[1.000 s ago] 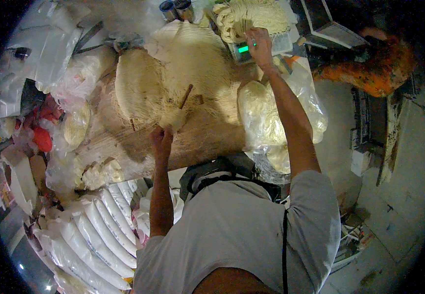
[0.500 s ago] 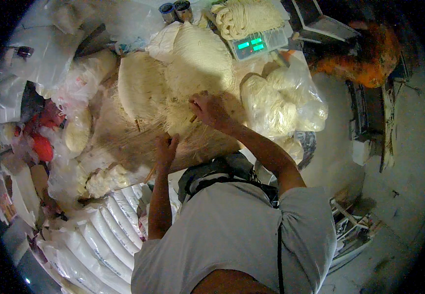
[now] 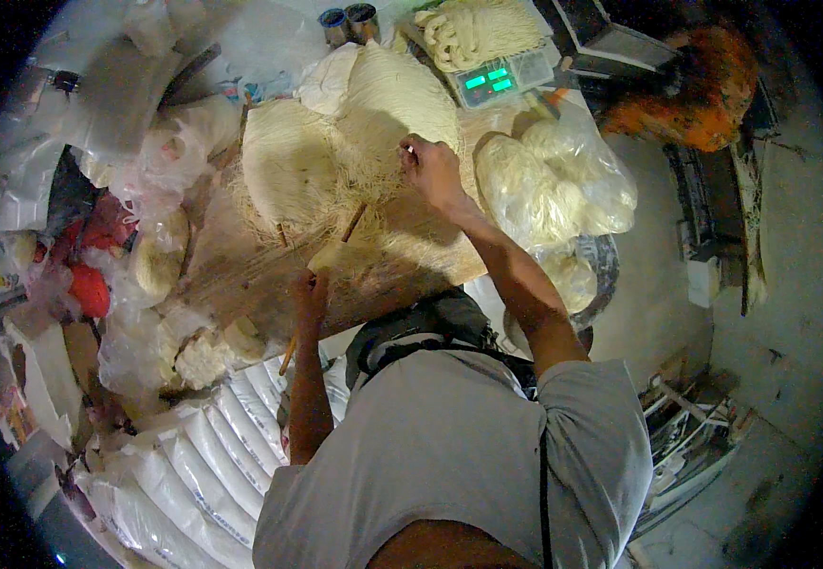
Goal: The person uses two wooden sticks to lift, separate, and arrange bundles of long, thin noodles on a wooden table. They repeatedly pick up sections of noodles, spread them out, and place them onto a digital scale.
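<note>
My left hand (image 3: 310, 289) is closed low over the near part of the wooden board. A thin brown stick (image 3: 287, 357) runs out from under it, in line with the fist, past the board's near edge. My right hand (image 3: 433, 171) is raised at the right side of the pale noodles (image 3: 397, 100), its fingers curled together. What they pinch, if anything, is too small to make out. Left of it lies another flat bundle of noodles (image 3: 288, 156). A short brown stick (image 3: 354, 222) sticks out of the noodles between my hands, and a second stick (image 3: 281, 234) shows at the left bundle's near edge.
A digital scale (image 3: 492, 83) bearing folded noodles stands at the far right. Clear plastic bags of noodles (image 3: 549, 180) lie to the right. Two metal cans (image 3: 362, 21) stand at the back. Plastic bags (image 3: 160, 166) crowd the left; white sacks (image 3: 212, 455) lie stacked below.
My right hand has moved up and right, away from the short stick, which now shows more fully. My left hand has come slightly nearer to me, its stick along with it.
</note>
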Demonstrator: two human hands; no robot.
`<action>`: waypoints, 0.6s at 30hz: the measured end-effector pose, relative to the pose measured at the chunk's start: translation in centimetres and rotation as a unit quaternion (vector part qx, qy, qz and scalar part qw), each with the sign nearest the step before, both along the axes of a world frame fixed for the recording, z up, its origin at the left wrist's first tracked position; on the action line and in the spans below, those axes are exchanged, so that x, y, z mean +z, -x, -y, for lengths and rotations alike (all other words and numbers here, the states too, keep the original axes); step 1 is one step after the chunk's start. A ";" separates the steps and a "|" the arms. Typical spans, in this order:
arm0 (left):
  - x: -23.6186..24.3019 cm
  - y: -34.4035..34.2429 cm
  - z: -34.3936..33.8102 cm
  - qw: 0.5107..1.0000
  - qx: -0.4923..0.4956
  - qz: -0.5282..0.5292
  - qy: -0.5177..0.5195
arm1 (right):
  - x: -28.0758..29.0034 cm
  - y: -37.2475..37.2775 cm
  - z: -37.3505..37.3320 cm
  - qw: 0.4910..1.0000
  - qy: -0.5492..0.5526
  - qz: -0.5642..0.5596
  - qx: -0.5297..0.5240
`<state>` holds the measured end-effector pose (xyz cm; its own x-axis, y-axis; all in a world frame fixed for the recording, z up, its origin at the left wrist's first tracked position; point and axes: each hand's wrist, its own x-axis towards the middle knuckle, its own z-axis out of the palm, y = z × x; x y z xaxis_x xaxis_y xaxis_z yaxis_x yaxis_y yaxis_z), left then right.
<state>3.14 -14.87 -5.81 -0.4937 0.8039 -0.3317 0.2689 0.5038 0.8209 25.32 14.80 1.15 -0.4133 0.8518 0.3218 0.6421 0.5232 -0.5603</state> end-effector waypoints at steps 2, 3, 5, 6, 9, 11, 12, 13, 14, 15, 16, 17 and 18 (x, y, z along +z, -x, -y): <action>0.9 0.1 0.1 0.999 -0.017 -0.038 -0.006 | -0.2 0.3 -0.6 1.000 0.018 0.022 0.004; 1.2 -0.3 -0.3 0.998 -0.020 -0.040 -0.038 | -0.3 0.3 -0.6 0.999 0.027 0.033 0.005; 3.1 -1.3 -1.6 0.995 -0.036 -0.083 -0.051 | -0.5 1.1 0.4 0.999 0.036 0.012 0.020; 4.6 -1.8 -2.8 0.991 -0.050 -0.122 -0.034 | -0.6 1.6 1.1 0.999 0.040 0.003 0.024; 5.7 -3.0 -5.4 0.988 -0.068 -0.142 0.000 | -1.5 3.6 4.8 0.988 0.046 0.086 0.117; 5.5 -3.4 -6.7 0.991 -0.063 -0.117 -0.005 | 2.0 3.7 8.0 0.984 -0.005 0.037 0.175; 5.5 -3.7 -7.3 0.993 -0.060 -0.103 -0.018 | 3.2 3.7 8.8 0.979 -0.030 0.013 0.199; 5.5 -3.7 -7.8 0.994 -0.054 -0.091 -0.031 | 3.2 3.5 8.8 0.983 -0.026 -0.008 0.181; 4.6 -3.6 -7.6 0.987 -0.061 -0.126 -0.076 | 3.1 2.9 8.8 0.986 -0.020 -0.027 0.164; 3.5 -3.6 -7.3 0.977 -0.067 -0.161 -0.121 | 3.1 2.2 8.6 0.988 -0.013 -0.047 0.148; 3.4 -3.8 -7.4 0.979 -0.055 -0.137 -0.140 | 2.3 1.3 8.0 0.991 0.018 -0.082 0.106; 3.4 -4.0 -7.5 0.980 -0.045 -0.114 -0.159 | 1.1 0.4 7.1 0.989 0.051 -0.120 0.065; 5.1 -4.8 -8.3 0.988 -0.016 -0.034 -0.150 | 0.1 -0.4 6.6 0.984 0.086 -0.157 0.021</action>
<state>7.97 -6.60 -0.68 -0.4789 0.8769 -0.0423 0.3408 0.2301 0.9116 25.71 8.19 1.27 -0.3534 0.8888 0.2917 0.4031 0.4261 -0.8099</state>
